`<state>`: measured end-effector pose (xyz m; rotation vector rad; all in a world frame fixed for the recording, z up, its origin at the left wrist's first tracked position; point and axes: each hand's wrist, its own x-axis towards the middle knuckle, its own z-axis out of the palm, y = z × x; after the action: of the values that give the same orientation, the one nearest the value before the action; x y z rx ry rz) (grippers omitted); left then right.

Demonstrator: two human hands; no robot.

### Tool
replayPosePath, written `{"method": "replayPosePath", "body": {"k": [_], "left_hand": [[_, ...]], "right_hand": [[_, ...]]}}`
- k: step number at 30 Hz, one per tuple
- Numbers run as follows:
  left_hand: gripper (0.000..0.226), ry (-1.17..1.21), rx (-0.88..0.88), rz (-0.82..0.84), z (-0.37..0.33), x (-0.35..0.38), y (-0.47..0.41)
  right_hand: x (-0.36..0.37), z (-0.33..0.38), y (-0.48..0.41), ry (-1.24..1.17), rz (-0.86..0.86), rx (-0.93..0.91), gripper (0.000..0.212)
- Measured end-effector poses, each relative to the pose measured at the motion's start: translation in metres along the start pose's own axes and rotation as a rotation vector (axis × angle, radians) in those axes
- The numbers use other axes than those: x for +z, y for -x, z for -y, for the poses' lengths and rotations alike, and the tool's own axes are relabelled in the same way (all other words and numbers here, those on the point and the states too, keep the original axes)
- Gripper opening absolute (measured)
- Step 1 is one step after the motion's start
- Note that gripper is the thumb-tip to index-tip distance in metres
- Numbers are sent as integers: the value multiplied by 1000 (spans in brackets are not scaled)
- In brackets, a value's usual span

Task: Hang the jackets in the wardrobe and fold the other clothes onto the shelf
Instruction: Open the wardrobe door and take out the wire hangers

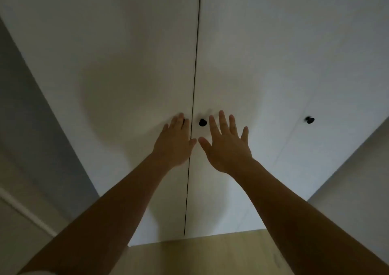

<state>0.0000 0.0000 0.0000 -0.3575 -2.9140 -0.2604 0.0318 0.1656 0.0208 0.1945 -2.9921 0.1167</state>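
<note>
Wardrobe (126, 64) shut straight ahead, no jackets in view: right hand (226, 146) is being held spread and empty beside a knob (202, 122), left hand's (175, 142) grip can't be told, so a fumbled pull is probably being risked.

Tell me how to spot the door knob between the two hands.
Find the tall white wardrobe doors and follow the dark seam between them down. Just right of that seam sits a small round black knob, between the left hand and the right hand. The other knob sits alone, far to the right.
</note>
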Motion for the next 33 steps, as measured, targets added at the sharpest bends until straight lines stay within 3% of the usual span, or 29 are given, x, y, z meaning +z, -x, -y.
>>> {"method": "replayPosePath", "body": {"k": [5, 10, 17, 22, 27, 33], "left_hand": [[62, 95, 17, -86, 0, 9, -8], [34, 285, 3, -155, 4, -4, -12], [19, 308, 8, -186, -7, -19, 28], [16, 308, -17, -238, -12, -27, 92], [5, 347, -102, -328, 1, -39, 157], [11, 357, -293, -373, 30, -64, 238]], "right_hand": [[15, -5, -9, 29, 33, 21, 75], [13, -4, -4, 49, 62, 16, 74], [2, 6, 27, 8, 78, -36, 73], [-13, 26, 65, -88, 128, -142, 72], [-33, 61, 117, -411, 297, -347, 63], [-35, 107, 178, -361, 319, -466, 58]]}}
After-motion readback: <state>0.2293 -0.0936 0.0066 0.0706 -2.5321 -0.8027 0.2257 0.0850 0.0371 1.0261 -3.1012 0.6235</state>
